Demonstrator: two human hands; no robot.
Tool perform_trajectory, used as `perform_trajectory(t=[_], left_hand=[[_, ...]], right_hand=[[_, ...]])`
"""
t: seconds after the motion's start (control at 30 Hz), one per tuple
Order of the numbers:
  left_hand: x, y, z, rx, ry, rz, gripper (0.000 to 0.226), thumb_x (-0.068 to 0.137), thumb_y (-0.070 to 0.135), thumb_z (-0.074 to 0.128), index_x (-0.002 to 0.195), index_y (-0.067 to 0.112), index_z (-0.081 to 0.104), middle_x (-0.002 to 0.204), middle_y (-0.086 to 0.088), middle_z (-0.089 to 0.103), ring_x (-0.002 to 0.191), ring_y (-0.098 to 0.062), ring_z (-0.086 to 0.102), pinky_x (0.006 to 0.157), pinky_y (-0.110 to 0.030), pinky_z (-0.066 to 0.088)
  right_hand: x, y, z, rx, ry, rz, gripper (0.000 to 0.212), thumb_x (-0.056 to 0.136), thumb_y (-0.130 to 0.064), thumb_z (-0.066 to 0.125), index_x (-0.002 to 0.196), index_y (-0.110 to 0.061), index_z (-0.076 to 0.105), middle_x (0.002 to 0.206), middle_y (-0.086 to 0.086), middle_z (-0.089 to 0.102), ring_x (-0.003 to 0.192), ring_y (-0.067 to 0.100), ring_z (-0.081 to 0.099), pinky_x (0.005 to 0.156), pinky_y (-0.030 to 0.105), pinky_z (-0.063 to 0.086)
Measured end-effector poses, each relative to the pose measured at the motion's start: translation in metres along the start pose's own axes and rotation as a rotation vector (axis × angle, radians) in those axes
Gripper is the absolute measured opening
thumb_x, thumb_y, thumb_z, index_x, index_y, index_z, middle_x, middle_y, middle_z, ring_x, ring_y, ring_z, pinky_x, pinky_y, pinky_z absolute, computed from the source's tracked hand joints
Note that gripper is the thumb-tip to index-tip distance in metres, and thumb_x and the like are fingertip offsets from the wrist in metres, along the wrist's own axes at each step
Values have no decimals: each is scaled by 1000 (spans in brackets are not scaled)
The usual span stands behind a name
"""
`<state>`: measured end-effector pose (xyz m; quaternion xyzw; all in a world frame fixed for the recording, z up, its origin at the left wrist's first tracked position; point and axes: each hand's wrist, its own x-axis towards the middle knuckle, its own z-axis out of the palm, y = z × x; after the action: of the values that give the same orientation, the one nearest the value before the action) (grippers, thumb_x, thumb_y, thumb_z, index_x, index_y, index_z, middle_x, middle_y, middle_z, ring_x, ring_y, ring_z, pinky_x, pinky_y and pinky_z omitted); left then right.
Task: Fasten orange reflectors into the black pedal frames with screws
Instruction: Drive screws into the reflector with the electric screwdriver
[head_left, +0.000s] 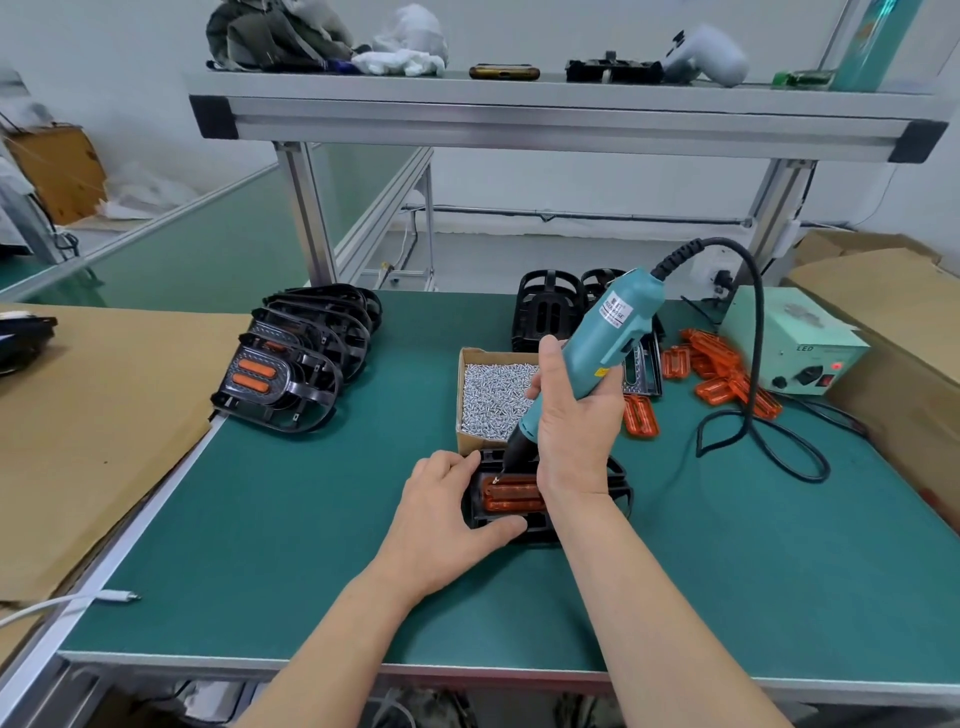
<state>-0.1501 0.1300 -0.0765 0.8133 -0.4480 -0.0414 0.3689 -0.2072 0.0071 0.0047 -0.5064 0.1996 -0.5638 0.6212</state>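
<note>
Black pedal frame (615, 486) sits on the green mat (311, 519) just in front of the screw box (475, 441), with the orange reflector (511, 496) seated in it. Left hand (447, 514) grasps the frame's left end, thumb on its near edge. Right hand (571, 431) is clenched round the teal electric screwdriver (608, 332), bit tip on the reflector's left end. Left of the box: finished pedals (301, 358). Right of it: loose reflectors (722, 369), then the power supply (795, 343).

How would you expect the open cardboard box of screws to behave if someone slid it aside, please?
The cardboard box looks well filled with screws, so it is probably heavy for its size and should slide rather than tip. It has no lid, so a jolt could well spill the small loose screws.
</note>
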Motion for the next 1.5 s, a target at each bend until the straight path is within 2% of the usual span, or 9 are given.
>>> perform_trajectory(t=[0.27,0.43,0.6,0.73,1.07,1.23,1.33,1.4,1.5], left_hand=[[1,0,0,-11,8,0,94,63,78,59,135,18,55,110,13,44,109,-6,37,96,-19,29],[1,0,0,-13,6,-2,92,63,77,60,135,19,55,110,13,45,109,-8,38,96,-20,31],[1,1,0,-8,19,4,91,64,77,60,131,17,57,109,11,46,107,-10,40,98,-24,35],[1,2,-1,-3,16,4,92,63,77,59,131,16,57,110,11,46,107,-10,40,98,-25,35],[-1,3,-2,-23,23,20,75,65,75,62,117,21,63,100,14,45,100,-10,41,93,-27,40],[-1,5,-4,-26,21,39,78,66,77,60,124,25,62,99,17,43,98,-7,40,90,-21,38],[-1,6,-5,-28,20,32,78,65,77,59,125,26,61,98,17,43,97,-8,40,89,-19,37],[-1,6,-5,-29,19,28,78,65,77,58,125,26,62,98,18,43,98,-8,41,88,-19,37],[-2,4,-5,-22,25,32,74,66,76,59,121,26,63,98,17,44,98,-9,42,89,-22,39]], right_hand=[[-2,4,1,-12,-21,-5,18,86,-33,73,94,-28,58,69,-11,62,60,10,58,65,24,52],[-4,4,2,-34,-27,-20,16,87,-33,74,83,-43,61,74,-1,60,63,15,57,64,24,52],[-4,9,3,-69,-14,-12,16,87,-31,74,90,-27,59,74,4,61,62,16,58,62,24,51],[-5,10,5,-107,-38,-27,14,84,-36,75,84,-37,61,72,-1,63,64,18,59,65,31,53],[-7,15,13,-199,-92,-81,21,84,-42,74,85,-28,59,73,6,61,70,38,59,67,50,56],[-8,15,18,-234,-75,-138,24,86,-30,74,84,-14,56,66,-12,55,59,21,55,59,49,52],[-9,15,19,-217,-67,-93,22,84,-27,73,84,-14,55,66,-4,54,61,28,53,59,51,51],[-10,15,21,-220,-72,-82,22,82,-32,72,83,-18,55,67,3,55,62,32,53,59,50,51],[-10,15,23,-251,-78,-85,18,80,-37,70,76,-34,53,64,-7,53,58,17,51,58,42,49]])
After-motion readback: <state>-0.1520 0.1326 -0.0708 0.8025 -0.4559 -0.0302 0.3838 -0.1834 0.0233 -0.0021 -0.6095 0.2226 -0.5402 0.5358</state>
